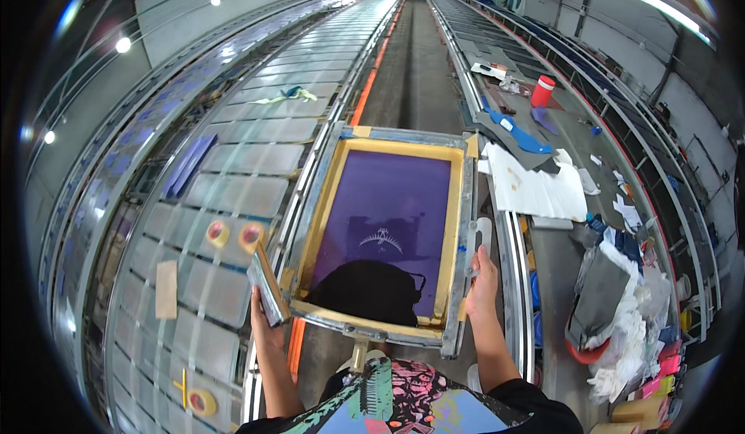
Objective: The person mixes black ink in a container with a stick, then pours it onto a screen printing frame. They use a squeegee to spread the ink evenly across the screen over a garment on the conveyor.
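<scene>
A metal-framed printing screen (388, 135) with purple mesh and yellow tape borders is held out in front of me over the aisle between two long tables. A pool of black ink (369, 290) lies at its near end. My right hand (483, 279) grips the frame's right rail. My left hand (264, 318) holds a squeegee (268, 283) with a wooden handle, just left of the frame's near left corner.
A long glass-topped print table (233, 193) runs on the left, with tape rolls (217, 234) and a blue sheet on it. The right table carries white paper sheets (535, 190), a red container (542, 91), rags and piled clutter (628, 325). The concrete aisle (411, 69) stretches ahead.
</scene>
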`<action>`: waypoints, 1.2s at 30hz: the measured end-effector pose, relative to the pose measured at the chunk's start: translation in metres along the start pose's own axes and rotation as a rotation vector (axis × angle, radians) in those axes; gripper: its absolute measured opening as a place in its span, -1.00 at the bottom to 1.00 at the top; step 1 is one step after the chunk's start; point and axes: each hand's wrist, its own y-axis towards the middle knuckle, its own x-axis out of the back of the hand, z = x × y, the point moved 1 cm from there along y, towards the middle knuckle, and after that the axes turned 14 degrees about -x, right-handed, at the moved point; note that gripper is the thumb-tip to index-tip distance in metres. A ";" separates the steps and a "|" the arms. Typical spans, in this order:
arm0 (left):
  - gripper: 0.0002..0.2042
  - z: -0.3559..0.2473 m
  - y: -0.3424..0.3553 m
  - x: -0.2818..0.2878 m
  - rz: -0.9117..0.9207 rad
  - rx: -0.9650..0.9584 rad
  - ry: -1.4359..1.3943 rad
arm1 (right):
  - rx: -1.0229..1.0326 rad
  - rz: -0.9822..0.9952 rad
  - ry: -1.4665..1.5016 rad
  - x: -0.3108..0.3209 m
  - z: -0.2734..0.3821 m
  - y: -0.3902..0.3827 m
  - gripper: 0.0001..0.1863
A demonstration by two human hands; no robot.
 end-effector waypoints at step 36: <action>-0.65 0.071 0.335 -0.278 0.216 -0.042 -0.046 | 0.145 0.070 0.143 -0.194 0.087 0.370 -0.67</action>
